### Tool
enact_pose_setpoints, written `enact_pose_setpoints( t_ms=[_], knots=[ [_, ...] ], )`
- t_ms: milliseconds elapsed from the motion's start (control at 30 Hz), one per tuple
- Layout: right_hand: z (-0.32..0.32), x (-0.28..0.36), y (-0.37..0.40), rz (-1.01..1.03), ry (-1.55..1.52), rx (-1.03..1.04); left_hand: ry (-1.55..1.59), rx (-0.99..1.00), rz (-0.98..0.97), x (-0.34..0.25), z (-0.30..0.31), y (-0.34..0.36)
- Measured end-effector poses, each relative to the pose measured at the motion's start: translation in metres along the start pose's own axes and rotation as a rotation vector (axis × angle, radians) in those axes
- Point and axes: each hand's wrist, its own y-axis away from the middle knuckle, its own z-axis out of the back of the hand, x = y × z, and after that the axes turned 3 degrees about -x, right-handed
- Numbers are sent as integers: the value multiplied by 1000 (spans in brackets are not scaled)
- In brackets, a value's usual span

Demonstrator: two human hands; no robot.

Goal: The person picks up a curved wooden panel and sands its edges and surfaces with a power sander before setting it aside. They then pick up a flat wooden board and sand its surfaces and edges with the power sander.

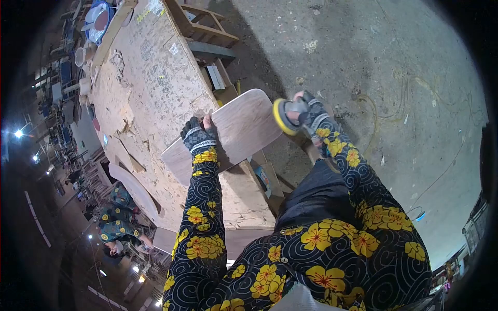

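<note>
A pale wooden board with rounded corners lies across the edge of a worktable, its right end sticking out past the edge. My left hand, in a patterned glove with a bare fingertip showing, holds the board at its far long edge. In my right hand, also gloved, is a power sander with a yellow-rimmed round pad. The pad is tilted up on its side, right by the board's rounded right end. My fingers wrap around the sander's body.
The worktable is scuffed, with scraps and a curved wooden piece on its left part. A wooden frame stands beyond its edge. Another person works at lower left. Concrete floor with a hose or cord lies to the right.
</note>
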Motion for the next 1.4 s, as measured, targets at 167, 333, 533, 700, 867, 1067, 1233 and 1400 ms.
enact_pose_setpoints(
  t_ms=[167,333,533,700,867,1067,1233,1400],
  knots=[
    [-51,83,28,190,326,-35,-18,8,4,1,-2,-2],
    [-47,109,-9,81,277,14,14,28,12,0,4,0],
    [-27,116,-110,-62,89,241,-29,0,7,1,-2,1],
    [-20,53,-156,-49,89,404,-12,4,-15,3,-5,2],
    [-11,-2,-115,-138,-98,347,-47,16,13,-2,-3,1],
    [-43,-69,-25,-221,-302,62,-78,-15,-3,-2,-4,0],
    [-75,-104,55,-273,-434,-124,-49,1,-9,1,-6,-1],
    [-79,-93,83,-459,-752,-196,-78,-22,-32,2,-7,0]
  ],
)
